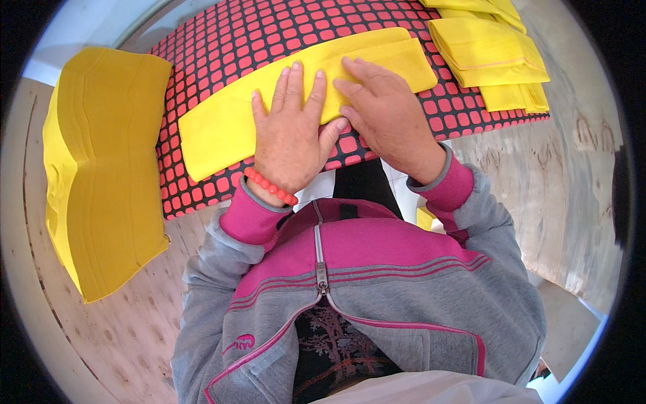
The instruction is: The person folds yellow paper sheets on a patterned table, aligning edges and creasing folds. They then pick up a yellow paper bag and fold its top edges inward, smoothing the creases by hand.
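White fabric (431, 390), six o'clock, lies nearest. Left hand (289, 131), fingers spread, and right hand (392, 116), fingers bent, rest unclenched on folded yellow cloth (225, 124) at twelve o'clock, judged nearly done. Nine o'clock: flat yellow stack (111, 168), seemingly outstanding. Two o'clock: folded yellow pieces (494, 54), apparently finished.

Cloth (377, 50) was plain bright yellow. Stack (111, 161) was deeper yellow, paler along left side. Folded pieces (488, 50) were yellow too. Cover (235, 40) showed rounded pink-red squares on black. Bracelet (270, 188) was coral red. Jacket (410, 293) was grey, with magenta chest band (377, 237), cuffs (250, 219) and piping (479, 347). Undershirt (341, 340) was black with mauve tree print. Plywood (134, 296) was pale tan, flecked brown.
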The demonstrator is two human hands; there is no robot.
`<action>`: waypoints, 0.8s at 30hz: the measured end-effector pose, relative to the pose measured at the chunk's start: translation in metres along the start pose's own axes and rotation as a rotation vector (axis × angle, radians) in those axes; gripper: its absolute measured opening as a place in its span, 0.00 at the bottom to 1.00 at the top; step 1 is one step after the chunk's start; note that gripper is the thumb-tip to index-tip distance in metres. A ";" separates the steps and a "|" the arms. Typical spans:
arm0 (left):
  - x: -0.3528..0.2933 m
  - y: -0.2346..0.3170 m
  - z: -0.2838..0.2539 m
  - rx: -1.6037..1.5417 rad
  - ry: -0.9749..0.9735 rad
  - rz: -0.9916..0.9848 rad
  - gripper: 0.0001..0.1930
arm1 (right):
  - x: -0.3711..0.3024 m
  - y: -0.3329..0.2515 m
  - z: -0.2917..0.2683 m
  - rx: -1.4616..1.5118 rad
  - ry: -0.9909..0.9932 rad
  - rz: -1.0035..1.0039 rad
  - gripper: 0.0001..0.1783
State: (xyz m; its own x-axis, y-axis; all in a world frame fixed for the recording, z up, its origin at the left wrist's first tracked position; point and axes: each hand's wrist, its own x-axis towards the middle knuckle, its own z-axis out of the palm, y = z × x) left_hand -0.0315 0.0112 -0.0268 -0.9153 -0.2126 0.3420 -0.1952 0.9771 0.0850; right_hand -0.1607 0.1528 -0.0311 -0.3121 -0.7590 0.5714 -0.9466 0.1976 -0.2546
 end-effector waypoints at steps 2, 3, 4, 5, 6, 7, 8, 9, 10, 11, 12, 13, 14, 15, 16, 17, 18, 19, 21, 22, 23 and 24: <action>0.002 0.000 -0.002 0.014 -0.014 -0.001 0.33 | 0.000 -0.002 0.004 0.042 0.026 -0.021 0.17; 0.003 -0.001 -0.004 0.001 -0.017 -0.005 0.32 | 0.000 -0.002 0.003 0.060 0.029 -0.020 0.16; 0.004 -0.002 -0.005 -0.008 -0.030 -0.010 0.31 | -0.001 -0.002 0.001 0.079 0.041 -0.003 0.14; 0.005 -0.003 -0.007 -0.018 -0.043 -0.014 0.30 | -0.002 -0.002 -0.002 0.084 0.009 -0.002 0.13; 0.006 -0.002 -0.007 -0.027 -0.049 -0.024 0.29 | -0.003 -0.003 -0.005 0.093 -0.011 0.016 0.13; 0.007 -0.002 -0.008 -0.033 -0.056 -0.034 0.29 | -0.005 -0.004 -0.009 0.104 -0.033 0.023 0.12; 0.008 -0.001 -0.009 -0.038 -0.062 -0.043 0.29 | -0.005 -0.004 -0.012 0.068 -0.050 0.052 0.12; 0.009 0.001 -0.009 -0.024 -0.060 -0.044 0.28 | -0.006 -0.003 -0.015 0.032 -0.068 0.073 0.11; 0.010 0.002 -0.010 -0.009 -0.060 -0.045 0.28 | -0.006 -0.002 -0.017 0.004 -0.081 0.088 0.11; 0.010 0.003 -0.010 0.006 -0.060 -0.046 0.28 | -0.005 -0.001 -0.019 -0.033 -0.061 0.096 0.11; 0.010 0.004 -0.010 -0.002 -0.064 -0.047 0.28 | -0.004 0.002 -0.020 -0.064 -0.037 0.098 0.12; 0.011 0.004 -0.011 -0.009 -0.067 -0.048 0.28 | -0.003 0.005 -0.020 -0.094 -0.012 0.098 0.12; 0.011 0.004 -0.011 -0.016 -0.071 -0.050 0.28 | -0.003 0.008 -0.021 -0.125 0.052 0.055 0.13; 0.011 0.004 -0.011 -0.010 -0.069 -0.051 0.29 | -0.002 0.011 -0.021 -0.156 0.116 0.013 0.14; 0.010 0.004 -0.011 -0.006 -0.068 -0.052 0.29 | -0.004 0.013 -0.023 -0.202 0.152 -0.001 0.14; 0.010 0.004 -0.011 -0.001 -0.067 -0.052 0.29 | -0.005 0.014 -0.024 -0.168 0.143 0.027 0.15; 0.010 0.004 -0.011 0.002 -0.066 -0.050 0.29 | -0.007 0.015 -0.027 -0.149 0.106 0.084 0.15; 0.010 0.004 -0.011 0.004 -0.066 -0.050 0.29 | -0.009 0.015 -0.031 -0.134 0.066 0.135 0.16; 0.010 0.004 -0.010 0.006 -0.063 -0.049 0.29 | -0.013 0.017 -0.040 -0.222 0.007 0.181 0.16; 0.010 0.004 -0.010 0.005 -0.061 -0.048 0.30 | -0.014 0.018 -0.044 -0.264 -0.010 0.204 0.17; 0.010 0.004 -0.009 0.008 -0.059 -0.047 0.30 | -0.015 0.019 -0.048 -0.279 -0.025 0.202 0.15; 0.009 0.004 -0.009 0.004 -0.057 -0.046 0.30 | -0.015 0.020 -0.050 -0.304 -0.064 0.216 0.15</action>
State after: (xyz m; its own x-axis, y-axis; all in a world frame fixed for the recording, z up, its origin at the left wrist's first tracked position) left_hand -0.0379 0.0134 -0.0146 -0.9239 -0.2560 0.2844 -0.2385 0.9665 0.0953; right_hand -0.1790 0.1995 -0.0060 -0.5102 -0.7150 0.4779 -0.8434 0.5247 -0.1154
